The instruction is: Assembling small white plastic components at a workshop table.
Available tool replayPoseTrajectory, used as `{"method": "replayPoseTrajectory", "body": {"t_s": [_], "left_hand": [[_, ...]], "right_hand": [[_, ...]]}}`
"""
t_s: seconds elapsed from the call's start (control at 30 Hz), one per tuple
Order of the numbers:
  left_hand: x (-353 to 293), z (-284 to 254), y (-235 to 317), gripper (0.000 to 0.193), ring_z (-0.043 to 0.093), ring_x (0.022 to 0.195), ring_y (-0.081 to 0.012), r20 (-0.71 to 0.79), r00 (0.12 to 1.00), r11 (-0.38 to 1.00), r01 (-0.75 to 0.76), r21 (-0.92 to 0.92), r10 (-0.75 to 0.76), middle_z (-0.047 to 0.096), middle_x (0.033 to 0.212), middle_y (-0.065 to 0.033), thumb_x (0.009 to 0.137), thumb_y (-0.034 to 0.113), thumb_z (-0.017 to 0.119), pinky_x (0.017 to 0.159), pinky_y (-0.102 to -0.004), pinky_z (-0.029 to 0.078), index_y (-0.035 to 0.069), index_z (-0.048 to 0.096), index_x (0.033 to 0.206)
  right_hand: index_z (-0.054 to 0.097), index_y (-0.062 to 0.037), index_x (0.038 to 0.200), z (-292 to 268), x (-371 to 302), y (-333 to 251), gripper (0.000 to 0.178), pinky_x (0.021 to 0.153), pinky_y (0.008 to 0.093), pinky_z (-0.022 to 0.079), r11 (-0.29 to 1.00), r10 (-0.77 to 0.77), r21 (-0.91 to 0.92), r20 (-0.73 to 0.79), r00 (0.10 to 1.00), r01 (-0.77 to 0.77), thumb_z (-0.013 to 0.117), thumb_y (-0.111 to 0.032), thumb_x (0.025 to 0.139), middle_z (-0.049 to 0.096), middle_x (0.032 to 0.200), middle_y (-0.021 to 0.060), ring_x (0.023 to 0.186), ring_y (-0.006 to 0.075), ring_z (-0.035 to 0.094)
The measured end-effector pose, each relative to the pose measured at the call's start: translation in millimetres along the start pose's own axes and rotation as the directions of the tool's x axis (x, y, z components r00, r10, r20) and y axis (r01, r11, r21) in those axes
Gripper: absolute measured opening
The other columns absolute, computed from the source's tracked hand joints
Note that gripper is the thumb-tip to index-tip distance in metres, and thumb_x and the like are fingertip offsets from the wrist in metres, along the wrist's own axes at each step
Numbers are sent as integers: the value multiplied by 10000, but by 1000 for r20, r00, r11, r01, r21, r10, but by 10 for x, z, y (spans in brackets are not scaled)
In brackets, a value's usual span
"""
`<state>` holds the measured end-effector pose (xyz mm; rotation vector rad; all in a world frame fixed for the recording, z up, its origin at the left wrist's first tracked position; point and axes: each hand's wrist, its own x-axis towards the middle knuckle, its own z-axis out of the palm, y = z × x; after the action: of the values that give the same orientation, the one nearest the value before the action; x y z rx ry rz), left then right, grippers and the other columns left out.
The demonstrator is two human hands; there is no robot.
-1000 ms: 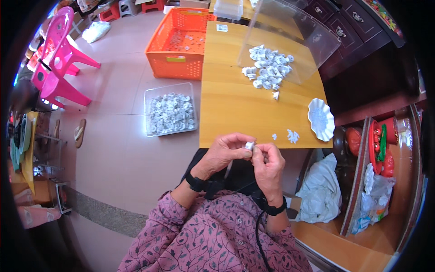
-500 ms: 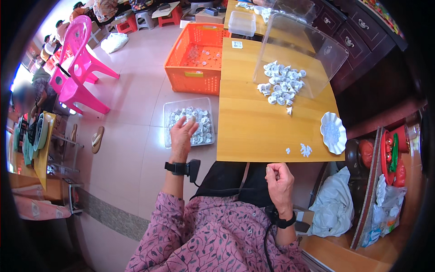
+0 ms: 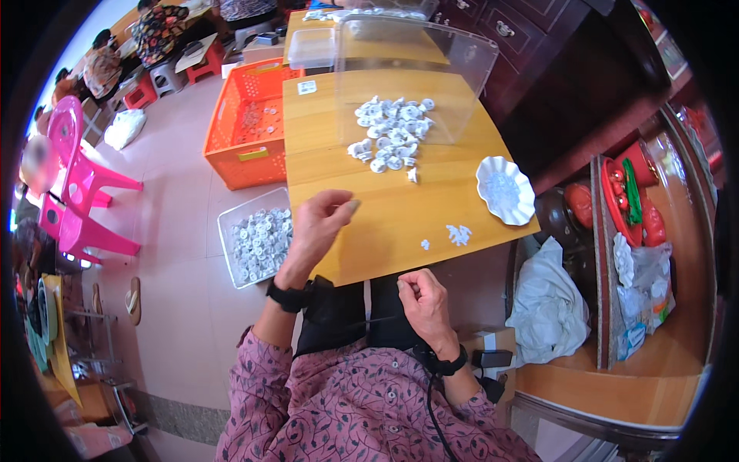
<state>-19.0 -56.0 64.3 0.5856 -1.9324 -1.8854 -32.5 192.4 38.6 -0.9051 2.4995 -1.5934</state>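
Observation:
My left hand (image 3: 317, 229) hovers over the left edge of the wooden table (image 3: 346, 250), its fingers loosely bent and nothing visible between them. Below and left of it, on the floor, stands a clear plastic bin (image 3: 231, 250) full of small white plastic parts (image 3: 260, 242). My right hand (image 3: 425, 302) is closed in a pinch just off the table's near edge; whatever its fingertips hold is too small or hidden. On the table lie a pile of white round plastic parts (image 3: 396, 127), a few tiny white pieces (image 3: 459, 235) and a white scalloped dish (image 3: 525, 208) holding small clear pieces.
A clear plastic box (image 3: 469, 85) lies tipped behind the pile. An orange crate (image 3: 246, 158) stands left of the table, beyond the bin. Pink plastic chairs (image 3: 92, 181) are farther left. A white bag (image 3: 550, 308) sits right of my knees, beside a wooden shelf (image 3: 608, 393).
My left hand has moved from above the bin rightward to over the table's edge. The view has turned to the right. My right hand remains pinched near the table's front edge.

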Motion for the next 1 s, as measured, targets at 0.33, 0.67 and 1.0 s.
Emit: {"method": "replayPoseTrajectory", "body": {"t_s": [0.33, 0.67, 1.0], "left_hand": [[1016, 1021, -271, 401, 690, 916, -337, 289, 817, 645, -573, 506, 499, 650, 1212, -195, 816, 165, 737, 824, -399, 552, 14, 674, 1182], [990, 1059, -378, 309, 674, 880, -336, 378, 868, 656, -493, 572, 323, 684, 951, -171, 808, 168, 748, 810, -417, 536, 49, 726, 1093], [795, 1082, -392, 385, 665, 883, -286, 265, 905, 745, -424, 515, 333, 637, 1125, -162, 833, 127, 748, 752, -370, 551, 6, 657, 1187]], "right_hand": [[600, -12, 936, -272, 2, 244, 69, 669, 418, 504, 989, -10, -146, -101, 995, -5, 629, 10, 878, 601, 868, 168, 784, 371, 620], [606, 11, 1100, -361, 227, 537, 216, 844, 446, 479, 902, -130, -432, -239, 962, 15, 583, -3, 886, 571, 1052, 175, 972, 372, 575], [669, -9, 1088, -413, 385, 642, 238, 906, 423, 466, 860, -185, -507, -215, 959, 52, 587, -3, 864, 649, 1164, 126, 1076, 317, 587]]}}
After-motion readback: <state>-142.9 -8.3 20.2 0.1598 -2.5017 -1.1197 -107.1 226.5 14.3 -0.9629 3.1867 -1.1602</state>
